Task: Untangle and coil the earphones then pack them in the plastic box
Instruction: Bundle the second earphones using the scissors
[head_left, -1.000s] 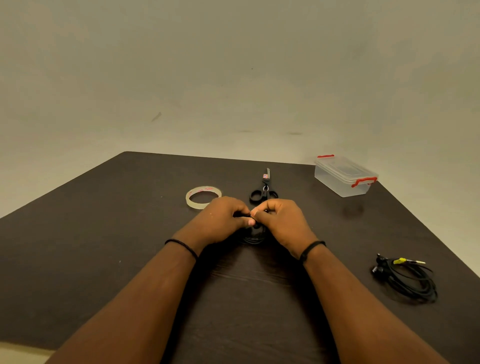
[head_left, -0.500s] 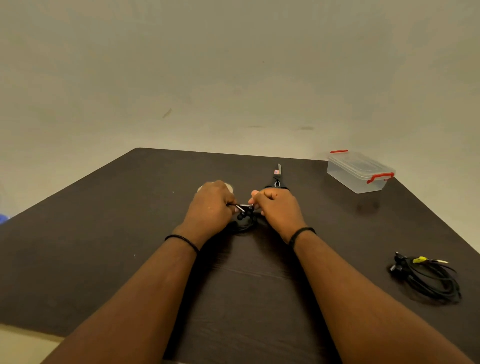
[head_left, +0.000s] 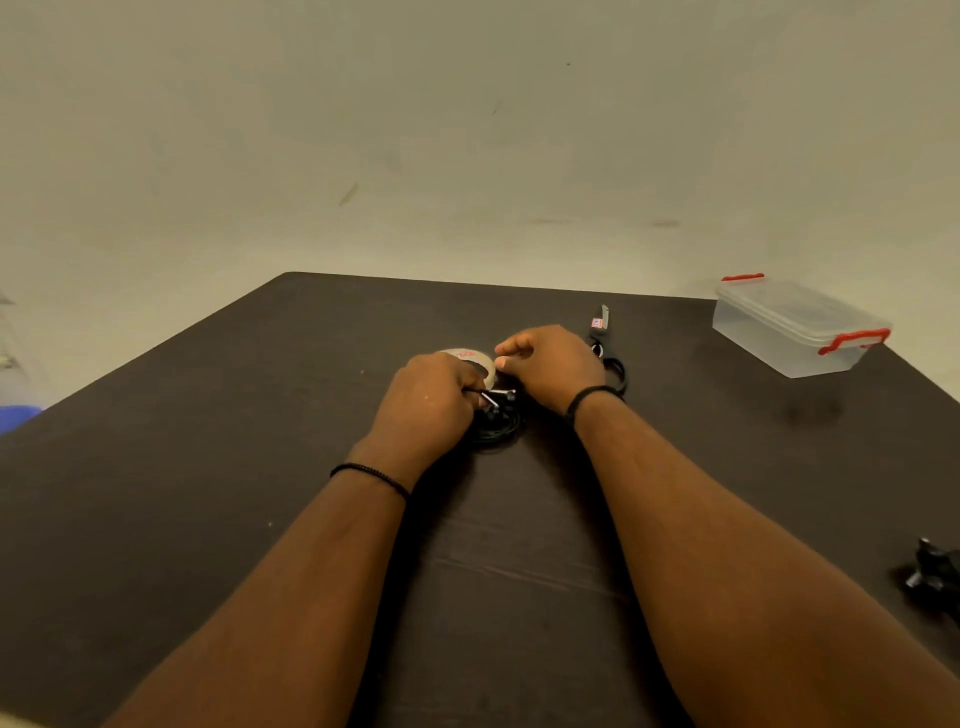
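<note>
Both hands are working at the middle of the dark table (head_left: 218, 467), and the places below are given from the roll of tape (head_left: 470, 358) lying there. The left hand (head_left: 428, 402) is sitting just nearer the person than the tape, fingers curled and gripping the earphones (head_left: 496, 423), whose black coil is lying on the table directly in front of the tape with the metal plug sticking out from the fingers. The right hand (head_left: 553, 366) is hovering just right of the tape, fingers curled with thumb and fingertip pressed together; whether they are pinching a strand of cord cannot be told. Scissors (head_left: 605, 343) are lying right of the tape, partly hidden behind the right hand. The plastic box (head_left: 795, 325) with red clips is standing closed, far right of the tape near the table's back corner. A second black bundle of cable (head_left: 935, 577) is lying at the right edge, well apart from the tape.
</note>
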